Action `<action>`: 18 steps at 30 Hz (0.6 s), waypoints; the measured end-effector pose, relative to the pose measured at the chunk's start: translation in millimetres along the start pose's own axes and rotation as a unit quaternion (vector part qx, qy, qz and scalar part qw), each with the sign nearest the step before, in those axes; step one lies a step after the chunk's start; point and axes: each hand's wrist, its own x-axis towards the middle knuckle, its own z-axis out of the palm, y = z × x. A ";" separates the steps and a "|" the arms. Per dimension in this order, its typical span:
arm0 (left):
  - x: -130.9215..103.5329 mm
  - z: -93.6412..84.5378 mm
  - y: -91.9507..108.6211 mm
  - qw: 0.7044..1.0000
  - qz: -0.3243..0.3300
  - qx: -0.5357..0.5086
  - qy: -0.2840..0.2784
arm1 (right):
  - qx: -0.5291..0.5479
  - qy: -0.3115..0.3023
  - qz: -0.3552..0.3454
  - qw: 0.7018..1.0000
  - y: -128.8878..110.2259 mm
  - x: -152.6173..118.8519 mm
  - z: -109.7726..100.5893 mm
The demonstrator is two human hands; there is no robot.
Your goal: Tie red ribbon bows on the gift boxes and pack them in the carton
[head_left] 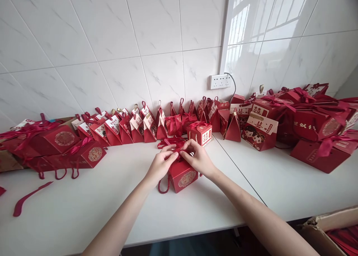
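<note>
The left hand [163, 163] and right hand [198, 158] each clamp their grip on dark-red fabric ribbon [174, 141] atop a boxy red cardboard box [179, 171], apparently from opposite sides for control; it stands between the white surface's [165, 218] front and rear edges.

Ribbon [173, 141] — partly behind the hands [161, 162] [201, 159]

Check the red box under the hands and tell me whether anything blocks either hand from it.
Nothing visible does. The left hand and right hand are already at the top of the box, where the fingertips seem to pinch the ribbon. The smaller box stands behind, not between.
</note>
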 end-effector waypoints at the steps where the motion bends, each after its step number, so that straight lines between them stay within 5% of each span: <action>1: 0.0 0.1 0.1 1.000 -0.003 -0.020 -0.005 | -0.011 -0.001 0.004 1.000 0.5 0.1 -0.5; 6: 1.2 -1.9 5.8 0.994 -0.033 -0.102 -0.033 | -0.034 -0.009 -0.006 0.999 3.5 0.4 -1.2; 13: 5.5 0.6 5.2 0.985 -0.053 -0.163 0.012 | -0.177 -0.049 -0.181 0.966 -5.3 -3.4 -8.9; 18: 6.3 -0.5 0.5 0.975 -0.060 -0.214 -0.001 | -0.240 -0.052 -0.211 0.946 -6.0 -4.1 -13.3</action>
